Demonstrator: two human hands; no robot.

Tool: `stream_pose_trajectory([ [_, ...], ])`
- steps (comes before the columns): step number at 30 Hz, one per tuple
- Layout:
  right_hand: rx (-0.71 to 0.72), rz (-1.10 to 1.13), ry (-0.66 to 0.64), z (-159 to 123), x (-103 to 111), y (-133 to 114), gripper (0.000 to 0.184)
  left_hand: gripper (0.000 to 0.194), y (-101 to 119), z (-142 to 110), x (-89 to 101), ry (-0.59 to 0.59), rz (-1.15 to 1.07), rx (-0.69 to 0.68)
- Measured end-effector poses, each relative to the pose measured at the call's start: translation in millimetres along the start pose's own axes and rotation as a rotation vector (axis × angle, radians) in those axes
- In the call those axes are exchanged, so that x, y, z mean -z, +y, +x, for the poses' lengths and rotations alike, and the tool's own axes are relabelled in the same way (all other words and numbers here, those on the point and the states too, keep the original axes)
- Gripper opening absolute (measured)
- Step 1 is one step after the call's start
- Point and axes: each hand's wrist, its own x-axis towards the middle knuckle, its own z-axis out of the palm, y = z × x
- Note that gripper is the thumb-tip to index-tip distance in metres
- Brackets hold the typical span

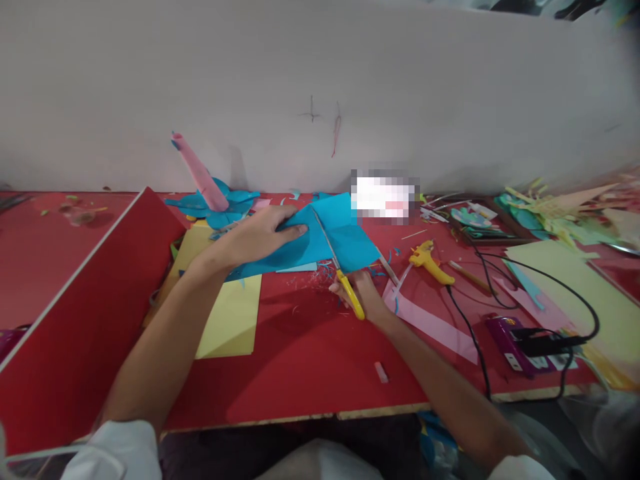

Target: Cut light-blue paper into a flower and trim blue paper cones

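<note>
My left hand is closed on a sheet of bright blue paper, thumb on top and the other fingers along its far edge. Yellow-handled scissors are in my right hand, whose fingers curl round the handles below the paper. The scissor blade lies across the blue sheet, pointing away from me. Part of the right hand is hidden by the handle. Under and beside the sheet are a yellow paper stack and small paper scraps.
A red divider rises at left. Behind my left hand stands a pink paper tube on blue petal shapes. To the right lie a yellow glue gun with its cord, a pink strip, a purple box and a tray.
</note>
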Motion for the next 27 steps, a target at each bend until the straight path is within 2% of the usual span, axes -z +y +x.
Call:
stream_pose_trajectory([
  [3,0.005,0.074,-0.045,-2.9,3.4,-9.4,0.061,0.037,1.4,-1.2,-0.2,-0.001,-0.003,0.005],
  [7,0.048,0.076,-0.009,-2.3,4.1,-13.4,0.062,0.038,3.3,-0.8,-1.8,-0.068,0.014,0.013],
  [15,-0.044,0.087,-0.008,-1.3,0.1,-4.9,0.061,0.042,-1.3,-0.4,-7.3,-0.075,0.067,-0.004],
  [19,-0.093,0.219,0.025,-1.5,-1.9,-3.8,0.058,0.059,-0.6,-2.8,-8.3,-0.059,0.036,0.046],
  [22,-0.115,0.292,0.063,0.0,-1.5,-6.2,0.057,0.069,-2.5,-2.4,-10.1,-0.089,-0.016,0.057],
  [25,-0.128,0.331,0.126,2.3,0.6,-9.8,0.061,0.083,-11.6,2.5,-20.9,-0.125,-0.047,0.004],
  [27,-0.141,0.335,0.158,3.6,2.4,-11.9,0.062,0.097,-20.8,7.2,-33.8,-0.176,0.029,-0.013],
])
